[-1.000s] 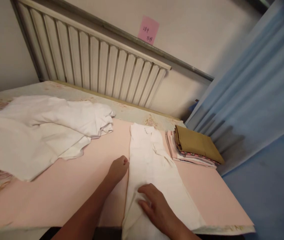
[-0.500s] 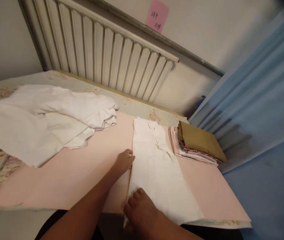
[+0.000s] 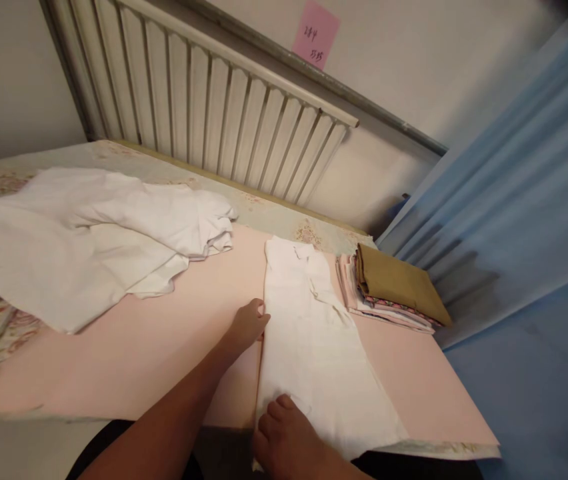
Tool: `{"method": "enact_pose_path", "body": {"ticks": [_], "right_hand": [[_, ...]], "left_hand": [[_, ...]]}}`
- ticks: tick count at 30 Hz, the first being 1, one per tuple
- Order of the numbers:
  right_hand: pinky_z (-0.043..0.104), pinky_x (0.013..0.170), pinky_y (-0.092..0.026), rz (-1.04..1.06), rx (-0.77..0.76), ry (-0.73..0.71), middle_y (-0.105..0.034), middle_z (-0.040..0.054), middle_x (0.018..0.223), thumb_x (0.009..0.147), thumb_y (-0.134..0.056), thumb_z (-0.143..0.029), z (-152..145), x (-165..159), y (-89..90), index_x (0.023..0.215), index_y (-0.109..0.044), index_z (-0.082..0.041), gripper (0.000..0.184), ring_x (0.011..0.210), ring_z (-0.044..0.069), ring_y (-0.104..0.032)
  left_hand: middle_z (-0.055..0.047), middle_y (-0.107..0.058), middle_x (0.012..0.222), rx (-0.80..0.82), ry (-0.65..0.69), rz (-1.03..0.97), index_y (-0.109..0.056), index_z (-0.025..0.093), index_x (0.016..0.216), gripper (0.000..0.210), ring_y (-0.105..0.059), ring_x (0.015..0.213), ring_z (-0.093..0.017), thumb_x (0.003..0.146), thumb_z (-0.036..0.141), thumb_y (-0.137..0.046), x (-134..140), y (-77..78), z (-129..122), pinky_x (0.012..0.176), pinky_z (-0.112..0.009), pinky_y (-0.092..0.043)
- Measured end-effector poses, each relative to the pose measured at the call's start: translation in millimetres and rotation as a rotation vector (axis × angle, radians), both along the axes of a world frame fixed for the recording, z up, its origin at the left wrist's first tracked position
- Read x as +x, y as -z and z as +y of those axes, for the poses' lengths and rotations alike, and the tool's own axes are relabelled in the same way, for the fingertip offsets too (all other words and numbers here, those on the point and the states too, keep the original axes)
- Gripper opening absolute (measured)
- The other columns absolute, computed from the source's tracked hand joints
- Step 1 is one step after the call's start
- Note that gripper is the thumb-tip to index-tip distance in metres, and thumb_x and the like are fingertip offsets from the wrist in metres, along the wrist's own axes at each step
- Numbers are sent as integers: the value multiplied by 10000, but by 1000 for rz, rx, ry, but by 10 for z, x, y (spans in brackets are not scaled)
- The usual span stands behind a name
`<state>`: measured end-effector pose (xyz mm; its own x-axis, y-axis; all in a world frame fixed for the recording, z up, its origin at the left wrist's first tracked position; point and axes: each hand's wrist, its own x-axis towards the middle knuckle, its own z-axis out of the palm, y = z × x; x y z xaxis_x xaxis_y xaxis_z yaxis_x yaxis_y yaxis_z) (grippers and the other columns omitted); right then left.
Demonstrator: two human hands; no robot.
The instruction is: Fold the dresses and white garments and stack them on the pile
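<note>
A long white garment (image 3: pixel 309 347) lies folded lengthwise, narrow at the far end and wider toward me, with a few small creases on its right side. My left hand (image 3: pixel 250 321) pinches its left edge about halfway along. Nearer to me, my right hand (image 3: pixel 287 433) is closed over the garment's lower left corner, where the cloth hangs slightly past the table's front edge. The fingertips of this hand are partly hidden beneath it. Under the garment is a pale pink sheet (image 3: pixel 164 360).
On the left a crumpled white cloth (image 3: pixel 89 233) lies partly over the pink sheet. At the right stands a folded stack of fabric with a mustard-brown cloth (image 3: pixel 399 277) on top. Behind the table is a radiator (image 3: pixel 214 113); a blue curtain (image 3: pixel 529 233) hangs at the right.
My right hand has moved slightly down toward me along with the garment's lower left corner. The left hand stays at the edge in nearly the same place.
</note>
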<state>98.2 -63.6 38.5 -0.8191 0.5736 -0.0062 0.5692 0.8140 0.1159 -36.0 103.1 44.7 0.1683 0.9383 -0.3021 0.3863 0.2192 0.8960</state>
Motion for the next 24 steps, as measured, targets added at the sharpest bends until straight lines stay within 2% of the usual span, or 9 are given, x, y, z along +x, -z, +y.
{"method": "enact_pose_path", "body": {"ticks": [5, 10, 13, 19, 24], "right_hand": [[408, 718, -430, -66, -56, 55, -630, 56, 692, 805, -672, -424, -59, 20, 83, 812, -634, -171, 256, 684, 224, -523], [417, 738, -434, -82, -24, 88, -626, 62, 670, 798, -694, -327, -83, 30, 247, 767, -649, -168, 168, 712, 236, -538], [403, 720, -427, -59, -8, 98, -616, 59, 666, 797, -697, -315, -89, 39, 285, 747, -650, -174, 156, 733, 238, -534], [377, 641, -391, 5, 24, 11, -597, 69, 657, 786, -689, -321, -122, 35, 222, 692, -628, -175, 184, 668, 214, -484], [359, 612, -366, 70, 36, -36, -570, 61, 631, 840, -610, -274, -201, 78, 134, 675, -602, -194, 184, 646, 199, -448]], "left_hand": [[-104, -676, 1043, 5, 6, 9, -483, 137, 1288, 457, -665, 737, -132, 847, 259, -503, 4, -26, -12, 523, -182, -512], [-99, -671, 1006, 44, 24, 57, -489, 139, 1286, 469, -665, 741, -156, 839, 278, -506, 30, -35, -27, 530, -220, -511], [-83, -672, 957, 90, 41, 115, -495, 143, 1287, 497, -660, 756, -176, 813, 280, -545, 43, -31, -38, 595, -255, -516], [-82, -685, 973, 178, 95, 213, -496, 135, 1312, 559, -648, 921, -211, 756, 163, -550, 55, 9, -28, 813, -295, -485], [-92, -684, 1027, 194, 113, 261, -470, 129, 1353, 590, -635, 987, -212, 766, 144, -522, 56, 11, -23, 859, -287, -464]]}}
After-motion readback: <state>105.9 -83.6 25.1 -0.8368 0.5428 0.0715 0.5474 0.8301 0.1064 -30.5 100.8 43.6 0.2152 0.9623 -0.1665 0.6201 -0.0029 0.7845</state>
